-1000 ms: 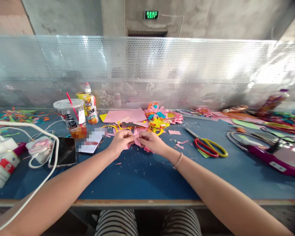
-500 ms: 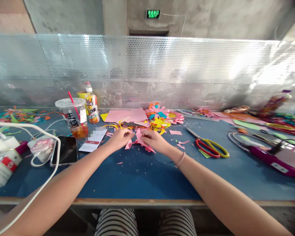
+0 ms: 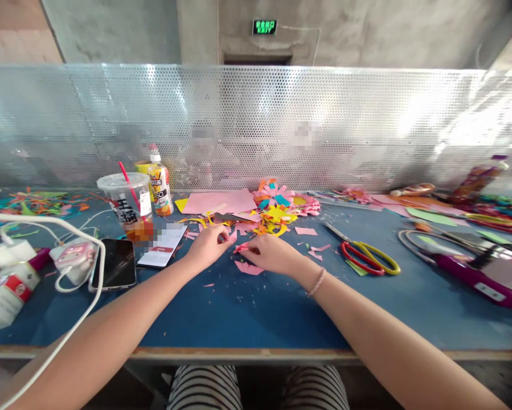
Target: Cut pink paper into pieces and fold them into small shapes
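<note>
My left hand and my right hand meet over the blue table, both pinching a small folded pink paper piece. A flat pink paper scrap lies on the table just under my right hand. Behind the hands sits a heap of cut coloured paper flowers and larger pink sheets.
Red and yellow scissors lie to the right. On the left stand a plastic cup with a red straw, a drink bottle, two phones and a white cable. A purple tool and paper scraps fill the right side.
The pink paper has been folded smaller between my fingers, and a flat pink piece now lies on the table below my right hand. Both hands stayed in the same spot.
</note>
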### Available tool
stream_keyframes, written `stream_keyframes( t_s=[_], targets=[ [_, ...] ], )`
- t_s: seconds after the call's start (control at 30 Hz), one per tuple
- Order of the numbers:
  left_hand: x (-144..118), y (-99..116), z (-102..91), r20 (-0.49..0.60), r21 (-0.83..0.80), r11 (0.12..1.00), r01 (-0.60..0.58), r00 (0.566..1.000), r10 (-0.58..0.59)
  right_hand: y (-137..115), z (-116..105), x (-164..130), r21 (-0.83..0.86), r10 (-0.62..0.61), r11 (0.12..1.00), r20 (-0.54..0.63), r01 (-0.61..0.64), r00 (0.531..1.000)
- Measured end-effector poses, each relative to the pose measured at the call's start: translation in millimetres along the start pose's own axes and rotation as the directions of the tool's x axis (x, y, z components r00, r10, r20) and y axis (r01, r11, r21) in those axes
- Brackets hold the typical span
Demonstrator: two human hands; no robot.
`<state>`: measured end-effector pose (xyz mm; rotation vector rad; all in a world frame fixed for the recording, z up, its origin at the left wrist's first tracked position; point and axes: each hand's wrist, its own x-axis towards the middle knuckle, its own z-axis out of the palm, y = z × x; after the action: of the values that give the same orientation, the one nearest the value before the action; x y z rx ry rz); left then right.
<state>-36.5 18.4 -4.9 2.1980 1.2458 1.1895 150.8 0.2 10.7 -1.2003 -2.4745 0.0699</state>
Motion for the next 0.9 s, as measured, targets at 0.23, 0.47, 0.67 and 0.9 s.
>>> stream_keyframes(
  t_s=[0.23, 0.47, 0.67, 0.9],
  targets=[
    [-1.7, 13.2, -0.4, -0.060, -0.140, 0.977, -0.160, 0.986, 0.153, 0.6, 0.6, 8.7, 0.316, 0.024, 0.947, -0.232, 0.052, 0.972],
    [-2.8, 16.1, 1.3, -0.063, -0.204, 0.963, -0.175, 0.984, 0.165, -2.4, -2.0, 6.2, 0.343, -0.058, 0.926, -0.281, 0.157, 0.958],
    [-3.8, 17.1, 3.3, -0.054, -0.203, 0.973, -0.112, 0.993, 0.103, -1.6, -1.3, 6.0, 0.227, -0.103, 0.957, -0.315, 0.180, 0.944],
    [-1.4, 13.9, 3.0, 0.011, -0.308, 0.949, -0.069, 0.997, 0.076, -3.7, 1.2, 5.1, 0.279, -0.033, 0.955, -0.243, 0.103, 0.969]
  ],
)
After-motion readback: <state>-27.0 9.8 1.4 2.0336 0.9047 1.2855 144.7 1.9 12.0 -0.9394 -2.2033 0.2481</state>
